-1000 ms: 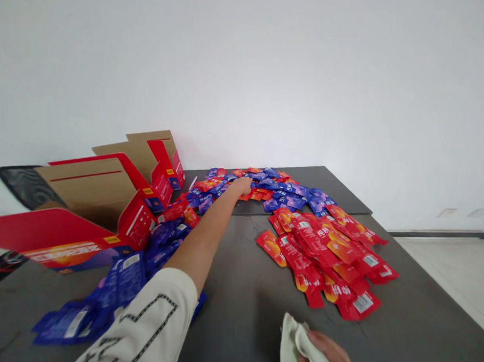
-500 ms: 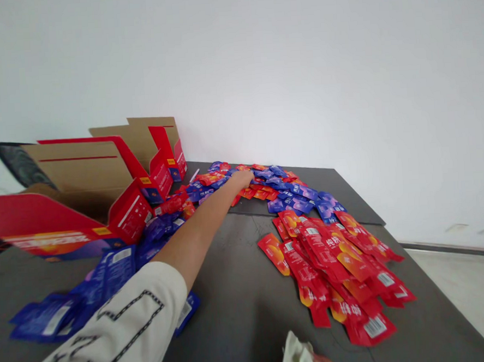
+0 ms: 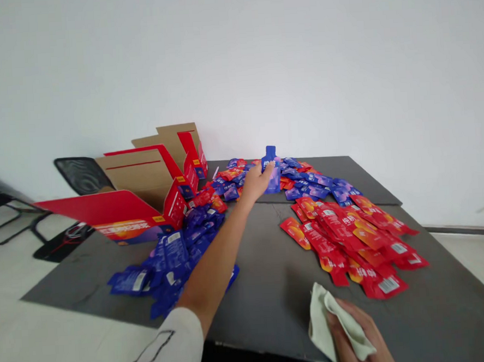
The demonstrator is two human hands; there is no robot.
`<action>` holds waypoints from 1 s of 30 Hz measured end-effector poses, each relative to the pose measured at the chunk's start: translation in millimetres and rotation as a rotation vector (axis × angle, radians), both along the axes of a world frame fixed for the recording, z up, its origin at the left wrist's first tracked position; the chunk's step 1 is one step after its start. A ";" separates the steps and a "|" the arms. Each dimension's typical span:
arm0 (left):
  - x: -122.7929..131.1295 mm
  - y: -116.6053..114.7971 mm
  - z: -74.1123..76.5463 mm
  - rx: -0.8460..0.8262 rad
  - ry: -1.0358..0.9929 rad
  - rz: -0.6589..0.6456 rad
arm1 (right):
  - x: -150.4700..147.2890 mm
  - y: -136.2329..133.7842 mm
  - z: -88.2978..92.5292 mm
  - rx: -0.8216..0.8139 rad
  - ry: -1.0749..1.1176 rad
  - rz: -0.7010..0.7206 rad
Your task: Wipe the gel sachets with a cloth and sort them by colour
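A white wall (image 3: 235, 66) rises behind a dark grey table (image 3: 253, 295) strewn with foil sachets, with opened red-and-kraft cartons (image 3: 137, 179) at the upper left of the frame and a black mesh chair (image 3: 83, 175) behind them. From my remote station I see the person's left hand (image 3: 257, 183), at upper centre, now lifted off the mixed heap of red and blue sachets (image 3: 303, 180) where it lay flat a moment ago, pinching one blue sachet (image 3: 273, 182) above the heap. That single sachet now stands apart from the rest, held in the air over the heap's near side. Its narrow spout tab points up, and its long axis stands nearly upright in the frame. The fingers are closed around its middle, hiding part of it; I cannot tell whether a second sachet is caught behind it. A blue pile (image 3: 168, 256) lies left of the forearm, a red pile (image 3: 344, 246) to its right. At the lower right, the right hand (image 3: 352, 335) curls around a bunched pale cloth (image 3: 325, 320), near the red pile but not touching it.
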State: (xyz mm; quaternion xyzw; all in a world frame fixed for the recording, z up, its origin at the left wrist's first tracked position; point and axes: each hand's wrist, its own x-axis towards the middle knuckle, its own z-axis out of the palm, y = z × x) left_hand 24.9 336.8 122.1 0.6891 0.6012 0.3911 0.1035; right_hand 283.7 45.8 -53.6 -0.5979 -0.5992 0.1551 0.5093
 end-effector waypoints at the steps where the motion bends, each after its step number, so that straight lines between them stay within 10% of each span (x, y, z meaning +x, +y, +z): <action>1: 3.4 -22.4 -4.2 -0.014 -0.042 -0.019 | -1.1 -0.9 2.8 -0.009 -0.003 -0.001; 6: 11.6 -130.2 -46.4 -0.356 -0.510 -0.266 | -4.0 -0.5 11.4 -0.090 0.017 -0.065; 13: -0.9 -223.9 -100.8 -0.638 -0.362 -0.178 | -8.7 -0.5 16.6 -0.115 0.041 -0.096; 22: -11.4 -264.0 -102.2 -0.653 -0.128 -0.150 | -10.0 -0.3 16.8 -0.140 0.024 -0.127; 30: -11.7 -309.4 -103.0 -0.298 0.236 -0.196 | -16.3 -3.0 24.3 -0.157 0.021 -0.161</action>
